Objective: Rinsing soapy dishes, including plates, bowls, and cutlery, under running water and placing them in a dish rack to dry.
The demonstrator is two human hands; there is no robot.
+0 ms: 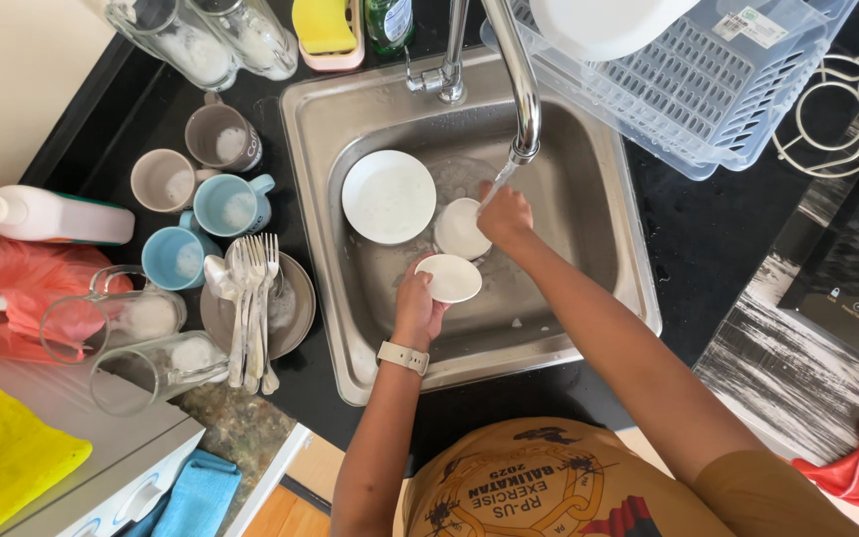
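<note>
A: While water runs from the faucet (521,89), the right hand (505,216) holds a small white saucer (459,231) right under the spout, grip closed on its far edge. Agree?

B: Yes. Left hand (418,298) is just toward the person from the faucet, fingers curled round a second small white dish (451,277), held above the sink (603,229) floor. How tight, can't tell.

A: Big white plate (388,196)?

B: Left of the faucet stream, lying inside the sink, touched by neither hand.

A: Advice for doing the rinse well?

B: My judgement: tilt the saucer so the stream sheets across the face, rotate it, keep fingers on the rim only. Wet glaze looks slippery, so keep the grip firm and low in the basin.

A: And the second dish?

B: Keep it clear of the saucer; the 2 sit nearly touching, a knock could chip.

A: Surroundings?

B: Left of the faucet, on the dark surface (678,249): 4 mugs (231,202), forks (254,298) on a brown plate (295,308), 2 glass jugs (141,348). Right of the faucet: pale drying rack (718,89).
</note>
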